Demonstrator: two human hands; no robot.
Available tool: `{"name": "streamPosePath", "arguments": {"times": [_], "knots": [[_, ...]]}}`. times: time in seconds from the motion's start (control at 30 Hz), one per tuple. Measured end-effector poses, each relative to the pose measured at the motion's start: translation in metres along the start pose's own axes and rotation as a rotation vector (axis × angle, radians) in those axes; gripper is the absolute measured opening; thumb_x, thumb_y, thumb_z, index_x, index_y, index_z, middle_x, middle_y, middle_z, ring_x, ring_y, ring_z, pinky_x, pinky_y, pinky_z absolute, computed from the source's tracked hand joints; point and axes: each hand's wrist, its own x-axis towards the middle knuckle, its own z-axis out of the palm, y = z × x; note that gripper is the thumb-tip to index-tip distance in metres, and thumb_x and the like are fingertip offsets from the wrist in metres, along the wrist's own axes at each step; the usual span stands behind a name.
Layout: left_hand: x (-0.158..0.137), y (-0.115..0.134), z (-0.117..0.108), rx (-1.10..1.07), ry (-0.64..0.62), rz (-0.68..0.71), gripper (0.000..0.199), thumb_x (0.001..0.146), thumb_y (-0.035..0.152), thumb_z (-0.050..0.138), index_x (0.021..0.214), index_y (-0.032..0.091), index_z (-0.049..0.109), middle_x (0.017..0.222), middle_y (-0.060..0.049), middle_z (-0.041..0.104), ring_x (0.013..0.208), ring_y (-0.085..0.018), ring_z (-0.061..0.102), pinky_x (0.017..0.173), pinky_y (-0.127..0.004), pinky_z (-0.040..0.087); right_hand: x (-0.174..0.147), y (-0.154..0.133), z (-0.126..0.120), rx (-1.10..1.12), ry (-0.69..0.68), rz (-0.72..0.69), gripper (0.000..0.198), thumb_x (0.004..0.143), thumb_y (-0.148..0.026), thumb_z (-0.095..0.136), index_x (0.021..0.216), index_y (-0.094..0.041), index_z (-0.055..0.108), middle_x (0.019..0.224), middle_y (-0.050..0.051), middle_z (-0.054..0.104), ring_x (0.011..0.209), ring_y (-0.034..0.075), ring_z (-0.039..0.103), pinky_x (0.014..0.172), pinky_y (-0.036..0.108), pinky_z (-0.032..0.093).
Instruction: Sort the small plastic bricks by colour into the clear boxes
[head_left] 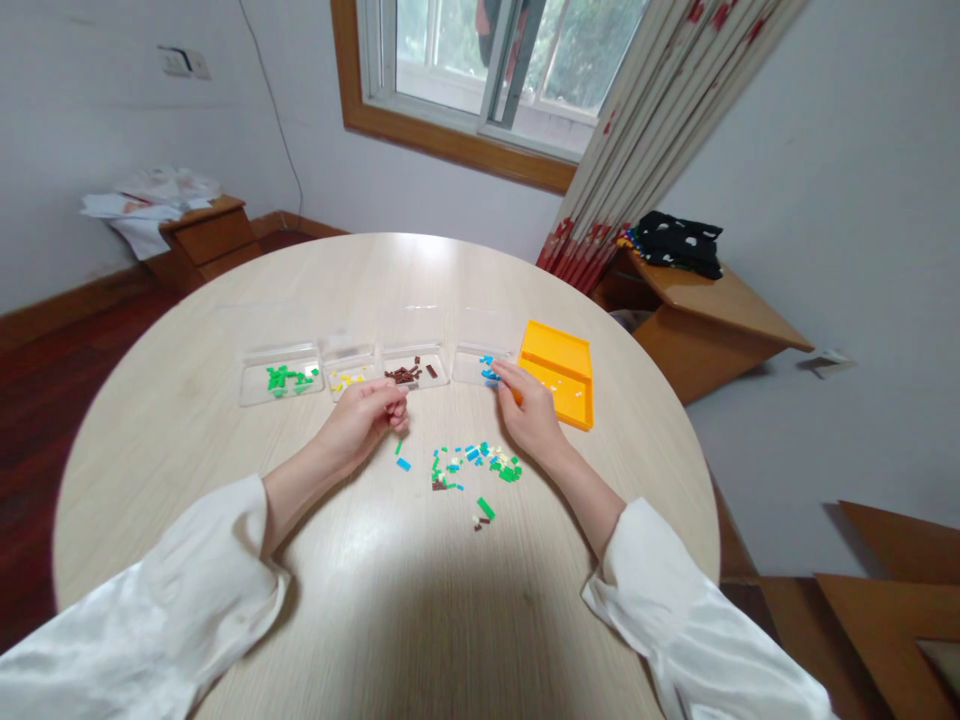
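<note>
My left hand (369, 412) is closed, with its fingertips pinched together just in front of the clear box of brown bricks (405, 374). Whatever it may hold is too small or hidden to make out. Over the clear box at the right, my right hand (531, 405) reaches its fingers to the small blue bricks (489, 371); a gap shows between thumb and fingers. Between and below the hands lies a flat, patchy arrangement of tiny green, blue, cream and brown bricks (476, 460). A loose blue brick (403, 464) and a green brick (486, 509) lie beside it.
Farther left stand clear boxes with green bricks (291, 378) and yellow bricks (346, 381). An open orange case (556, 350) with a few white pieces sits right of my right hand. All rest on a round wooden table (360, 600). Wooden cabinets, a curtain and a window lie beyond.
</note>
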Motion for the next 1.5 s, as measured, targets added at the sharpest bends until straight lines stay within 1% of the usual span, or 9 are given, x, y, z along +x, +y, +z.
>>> {"name": "streamPosePath", "arguments": {"times": [0.13, 0.27, 0.37, 0.53, 0.73, 1.1, 1.2, 1.33, 1.5], "knots": [[0.001, -0.003, -0.001, 0.149, 0.030, 0.090, 0.031, 0.063, 0.030, 0.063, 0.046, 0.018, 0.040, 0.045, 0.004, 0.041, 0.046, -0.009, 0.040, 0.050, -0.024, 0.031, -0.007, -0.006, 0.003, -0.252, -0.172, -0.124, 0.030, 0.086, -0.018, 0.046, 0.108, -0.017, 0.067, 0.119, 0.014, 0.066, 0.115, 0.025, 0.058, 0.099, 0.050, 0.039], [-0.002, -0.004, -0.001, 0.464, 0.050, 0.229, 0.031, 0.067, 0.036, 0.058, 0.046, 0.019, 0.043, 0.045, 0.003, 0.045, 0.048, -0.010, 0.040, 0.053, -0.025, 0.032, -0.010, -0.009, 0.003, -0.266, -0.190, -0.175, 0.027, 0.088, -0.018, 0.045, 0.105, -0.018, 0.066, 0.109, 0.012, 0.069, 0.106, 0.023, 0.061, 0.092, 0.044, 0.043], [-0.004, -0.003, 0.001, 0.584, 0.033, 0.274, 0.029, 0.069, 0.040, 0.055, 0.051, 0.019, 0.045, 0.047, 0.004, 0.045, 0.048, -0.010, 0.040, 0.052, -0.025, 0.032, -0.012, -0.012, 0.001, -0.255, -0.187, -0.206, 0.023, 0.089, -0.019, 0.045, 0.098, -0.019, 0.067, 0.098, 0.010, 0.071, 0.096, 0.022, 0.063, 0.086, 0.041, 0.045], [-0.003, -0.002, 0.001, 0.634, 0.096, 0.341, 0.024, 0.072, 0.038, 0.052, 0.058, 0.019, 0.046, 0.051, 0.005, 0.045, 0.051, -0.011, 0.041, 0.053, -0.024, 0.032, -0.016, -0.029, -0.003, -0.239, -0.137, -0.315, 0.017, 0.087, -0.020, 0.050, 0.091, -0.018, 0.066, 0.094, 0.009, 0.069, 0.094, 0.022, 0.060, 0.085, 0.039, 0.042], [-0.002, -0.001, 0.001, 0.652, 0.112, 0.310, 0.021, 0.074, 0.034, 0.051, 0.060, 0.020, 0.047, 0.052, 0.005, 0.044, 0.050, -0.011, 0.040, 0.052, -0.024, 0.031, -0.023, -0.050, -0.008, -0.208, -0.488, -0.442, 0.011, 0.086, -0.019, 0.054, 0.081, -0.018, 0.065, 0.082, 0.006, 0.067, 0.083, 0.018, 0.059, 0.079, 0.034, 0.039], [-0.002, -0.006, -0.002, 0.700, 0.084, 0.267, 0.021, 0.075, 0.037, 0.050, 0.064, 0.020, 0.047, 0.050, 0.006, 0.044, 0.046, -0.011, 0.041, 0.048, -0.023, 0.032, -0.021, -0.047, -0.009, -0.246, -0.609, -0.412, 0.012, 0.085, -0.017, 0.055, 0.078, -0.017, 0.064, 0.079, 0.005, 0.066, 0.081, 0.018, 0.056, 0.076, 0.033, 0.035], [-0.002, -0.006, -0.002, 0.713, 0.089, 0.272, 0.021, 0.075, 0.037, 0.051, 0.064, 0.020, 0.047, 0.049, 0.006, 0.044, 0.046, -0.011, 0.042, 0.048, -0.023, 0.032, -0.022, -0.047, -0.008, -0.212, -0.546, -0.405, 0.014, 0.087, -0.017, 0.051, 0.079, -0.016, 0.062, 0.078, 0.005, 0.066, 0.080, 0.018, 0.057, 0.076, 0.033, 0.038], [-0.002, -0.005, -0.002, 0.733, 0.085, 0.280, 0.020, 0.075, 0.035, 0.051, 0.063, 0.019, 0.048, 0.050, 0.005, 0.045, 0.047, -0.011, 0.043, 0.049, -0.023, 0.032, -0.023, -0.045, -0.007, -0.081, -0.308, -0.289, 0.013, 0.087, -0.019, 0.049, 0.083, -0.019, 0.061, 0.081, 0.005, 0.067, 0.078, 0.016, 0.059, 0.075, 0.031, 0.044], [-0.003, -0.003, -0.002, 0.755, 0.089, 0.286, 0.020, 0.074, 0.035, 0.052, 0.062, 0.019, 0.048, 0.051, 0.005, 0.045, 0.049, -0.012, 0.042, 0.051, -0.024, 0.032, -0.018, -0.038, -0.008, 0.009, -0.030, -0.143, 0.012, 0.084, -0.021, 0.051, 0.081, -0.021, 0.063, 0.079, 0.003, 0.067, 0.069, 0.015, 0.058, 0.067, 0.029, 0.047]]}}
